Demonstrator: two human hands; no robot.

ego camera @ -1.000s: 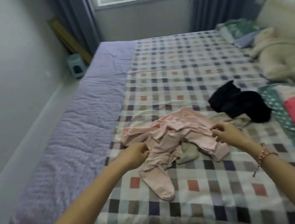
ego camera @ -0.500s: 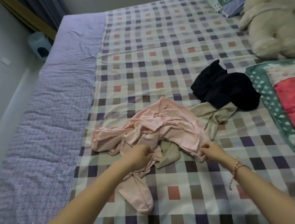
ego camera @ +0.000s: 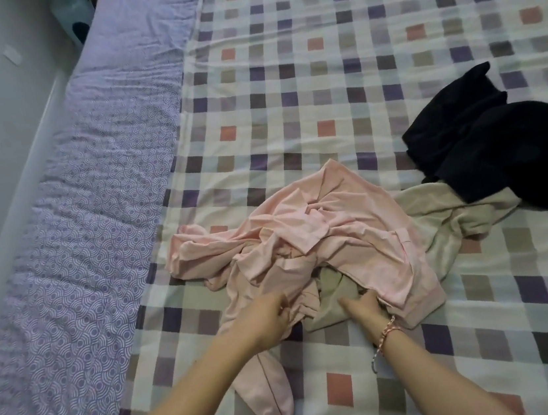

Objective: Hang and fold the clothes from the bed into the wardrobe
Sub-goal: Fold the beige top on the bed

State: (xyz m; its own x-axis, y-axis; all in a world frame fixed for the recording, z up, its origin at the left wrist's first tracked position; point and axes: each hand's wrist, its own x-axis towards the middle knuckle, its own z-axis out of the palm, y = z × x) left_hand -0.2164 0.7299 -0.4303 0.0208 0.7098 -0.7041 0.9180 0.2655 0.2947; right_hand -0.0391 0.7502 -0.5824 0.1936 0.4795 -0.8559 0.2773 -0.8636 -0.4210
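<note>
checkered bed (ego camera: pixel 321 98): left hand (ego camera: pixel 265 320) grips pink garment (ego camera: pixel 304 238), right hand (ego camera: pixel 364 308) beneath.

Checked sheet (ego camera: pixel 319 81) beyond pink heap (ego camera: pixel 338 234) open; black garment (ego camera: pixel 500 152) blocks right; beige garment (ego camera: pixel 446 220) bridges them.

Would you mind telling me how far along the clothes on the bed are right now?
Done: nothing visibly; no garment on the bed looks folded. In hand: the left hand and right hand both grip the crumpled pink garment. Left: that piece, the beige garment partly under it, and the black garment to the right, all yet to be folded or hung.
</note>
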